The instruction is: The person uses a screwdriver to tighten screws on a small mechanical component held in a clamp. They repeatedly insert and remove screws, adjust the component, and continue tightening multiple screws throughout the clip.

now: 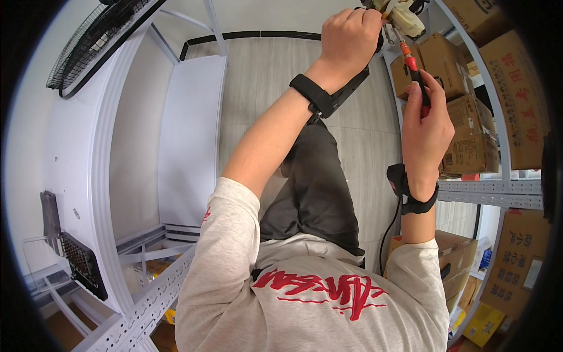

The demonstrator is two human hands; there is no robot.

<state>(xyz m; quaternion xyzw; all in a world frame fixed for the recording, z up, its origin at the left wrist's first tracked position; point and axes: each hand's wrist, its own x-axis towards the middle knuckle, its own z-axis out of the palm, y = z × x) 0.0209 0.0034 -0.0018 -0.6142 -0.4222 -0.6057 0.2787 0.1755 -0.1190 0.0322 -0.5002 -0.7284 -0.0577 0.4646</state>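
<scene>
At the top right, a cream-coloured device [408, 19] with dark parts shows partly, cut off by the picture's upper edge. My left hand [352, 38] is closed beside it, knuckles up; whatever lies between its fingers is hidden. From below, my right hand [429, 126] grips what looks like a soldering iron [411, 63], with a red and black handle and an orange collar. Its thin front end points up at the device; I cannot tell whether they touch. Each wrist wears a black strap with a small unit.
Metal shelving [492, 189] on my right holds cardboard boxes [469, 132]. A black cable [389, 234] hangs by my right forearm. On my left are a white panel [190, 117], a metal rack [141, 317] and, above, a black fan [97, 44]. Grey tiled floor [252, 88] lies ahead.
</scene>
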